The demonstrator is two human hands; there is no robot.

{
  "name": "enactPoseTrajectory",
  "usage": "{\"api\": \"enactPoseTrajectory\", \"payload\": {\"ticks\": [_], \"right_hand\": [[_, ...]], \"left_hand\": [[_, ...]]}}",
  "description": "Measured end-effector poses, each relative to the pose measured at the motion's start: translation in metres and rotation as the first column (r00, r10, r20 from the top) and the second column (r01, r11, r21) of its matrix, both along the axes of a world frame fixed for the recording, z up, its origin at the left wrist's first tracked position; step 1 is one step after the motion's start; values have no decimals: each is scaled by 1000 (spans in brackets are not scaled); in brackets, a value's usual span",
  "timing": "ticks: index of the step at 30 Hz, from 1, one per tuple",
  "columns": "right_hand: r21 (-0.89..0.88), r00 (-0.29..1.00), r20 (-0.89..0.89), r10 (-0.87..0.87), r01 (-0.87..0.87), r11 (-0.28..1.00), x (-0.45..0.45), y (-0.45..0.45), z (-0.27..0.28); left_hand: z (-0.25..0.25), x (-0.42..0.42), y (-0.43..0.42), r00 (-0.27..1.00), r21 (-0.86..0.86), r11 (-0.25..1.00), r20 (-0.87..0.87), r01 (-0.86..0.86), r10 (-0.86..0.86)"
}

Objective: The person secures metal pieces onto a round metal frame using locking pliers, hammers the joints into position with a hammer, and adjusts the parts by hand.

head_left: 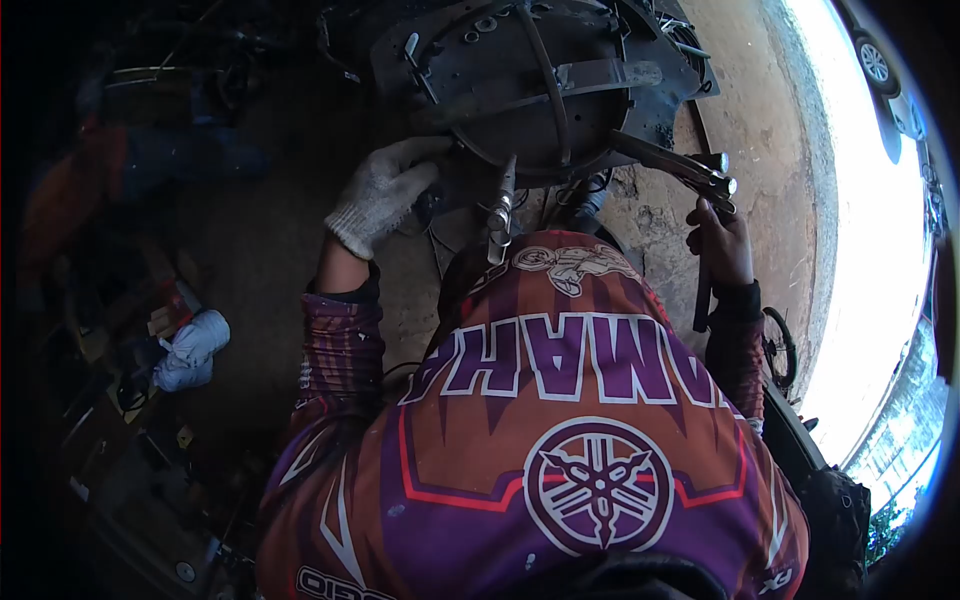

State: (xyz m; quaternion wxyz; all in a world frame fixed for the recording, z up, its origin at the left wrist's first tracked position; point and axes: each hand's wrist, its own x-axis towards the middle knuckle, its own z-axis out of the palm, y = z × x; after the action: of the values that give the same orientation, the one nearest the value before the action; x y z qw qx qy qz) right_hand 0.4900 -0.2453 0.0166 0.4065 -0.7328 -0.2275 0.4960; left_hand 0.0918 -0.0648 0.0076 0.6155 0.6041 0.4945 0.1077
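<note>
Here's the gloved left hand (380, 195) at the metal plate's (500, 130) near edge, grip impossible to tell; right hand (722, 242) clamped on a dark tool (680, 168), pliers (502, 205) between them!

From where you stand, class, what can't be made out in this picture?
In the head view:
Gloved left hand: most fingers, hidden behind the hand itself.
Right hand: whether it grips the dark strip below, masked by its fingers.
Metal plate: underside, hidden by its upper face.
Lower-left clutter: too shadowed to identify fully.
Car: cut off by the dark, rounded picture edge.
</note>
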Motion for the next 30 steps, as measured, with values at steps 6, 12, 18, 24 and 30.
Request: {"api": "enactPoseTrajectory", "payload": {"ticks": [6, 12, 18, 24, 30], "right_hand": [[-297, 995, 40, 87, -72, 952, -15, -58, -13], [-116, 771, 365, 521, -518, 848, -32, -39, 6], [-243, 745, 132, 654, -615, 750, -43, -41, 32], [-337, 482, 499, 720, -658, 674, -87, -80, 15], [-116, 540, 644, 542, -631, 767, -159, -70, 28]], "left_hand": [[4, 4, 9, 966, 711, 703, -180, -2, 185], [-21, 4, 39, 956, 860, 441, -292, 256, 14], [-14, -1, 62, 931, 775, 537, -361, 333, -57], [-13, 4, 65, 881, 837, 275, -448, 472, -149], [13, 36, 46, 852, 745, 417, -429, 521, -298]]}}
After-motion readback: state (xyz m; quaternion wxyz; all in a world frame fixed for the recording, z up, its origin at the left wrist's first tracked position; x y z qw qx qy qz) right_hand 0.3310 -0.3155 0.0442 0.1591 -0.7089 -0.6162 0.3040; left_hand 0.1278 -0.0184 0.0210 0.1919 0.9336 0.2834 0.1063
